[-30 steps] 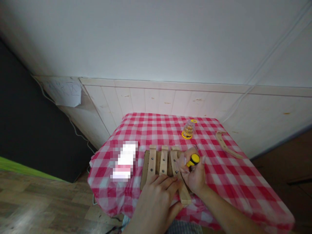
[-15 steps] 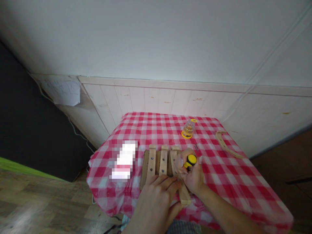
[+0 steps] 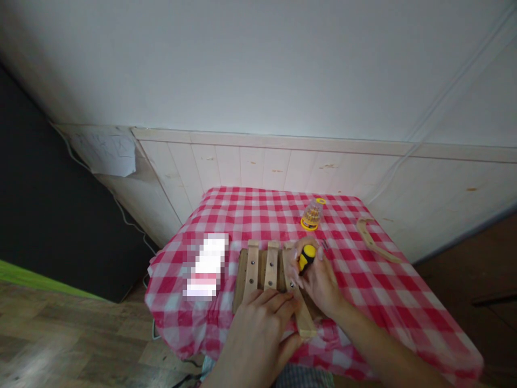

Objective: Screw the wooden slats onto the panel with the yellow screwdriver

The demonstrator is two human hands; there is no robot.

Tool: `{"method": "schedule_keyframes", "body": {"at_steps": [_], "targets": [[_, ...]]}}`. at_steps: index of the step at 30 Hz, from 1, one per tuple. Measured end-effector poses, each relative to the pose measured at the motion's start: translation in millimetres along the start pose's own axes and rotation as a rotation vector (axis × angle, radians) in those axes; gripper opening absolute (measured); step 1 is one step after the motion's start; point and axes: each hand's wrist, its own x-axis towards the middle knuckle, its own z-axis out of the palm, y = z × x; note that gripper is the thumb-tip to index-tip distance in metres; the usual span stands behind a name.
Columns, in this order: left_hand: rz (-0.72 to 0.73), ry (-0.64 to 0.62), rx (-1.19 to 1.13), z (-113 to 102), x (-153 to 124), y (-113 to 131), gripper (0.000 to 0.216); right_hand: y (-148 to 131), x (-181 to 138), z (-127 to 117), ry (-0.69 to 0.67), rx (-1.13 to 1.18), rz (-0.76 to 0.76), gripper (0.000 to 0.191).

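My right hand (image 3: 321,277) is closed around the yellow and black handle of a screwdriver (image 3: 308,254). It is over the rightmost of three pale wooden strips (image 3: 304,315), which slants toward me; the screwdriver's tip is hidden. A dark screw head shows in that strip just below my fingers. My left hand (image 3: 262,318) grips the near part of the brown wooden board (image 3: 241,269) and its strips, fingers on top and thumb by the slanting strip's end. The left strip (image 3: 253,253) and the middle strip (image 3: 273,256) each carry two dark screws.
A clear bit holder (image 3: 312,213) with a yellow base stands behind the board. Small screws (image 3: 325,245) lie near my right hand. A curved wooden piece (image 3: 371,242) rests at the right, and a blurred-out white item (image 3: 208,264) at the left, on the checkered tablecloth (image 3: 258,210).
My right hand and the screwdriver have shifted up and slightly left, the handle now tilted differently. A screw head in the slanting strip has come into clearer view. My left hand stays put.
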Motion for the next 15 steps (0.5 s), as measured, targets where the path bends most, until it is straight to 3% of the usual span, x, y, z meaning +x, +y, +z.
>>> {"method": "schedule_keyframes", "body": {"at_steps": [4, 8, 15], "targets": [[0.009, 0.026, 0.012, 2.2, -2.0, -1.0, 0.047, -10.3, 3.4, -9.2, -0.125, -0.062, -0.03, 0.022], [0.01, 0.024, 0.014, 1.6, -2.0, -0.8, 0.045, -14.7, 6.6, -10.4, -0.096, -0.038, -0.064, 0.014], [0.0, 0.014, 0.008, -0.1, -1.5, -0.4, 0.044, -11.9, 0.1, -9.5, -0.114, -0.003, 0.006, 0.038]]}}
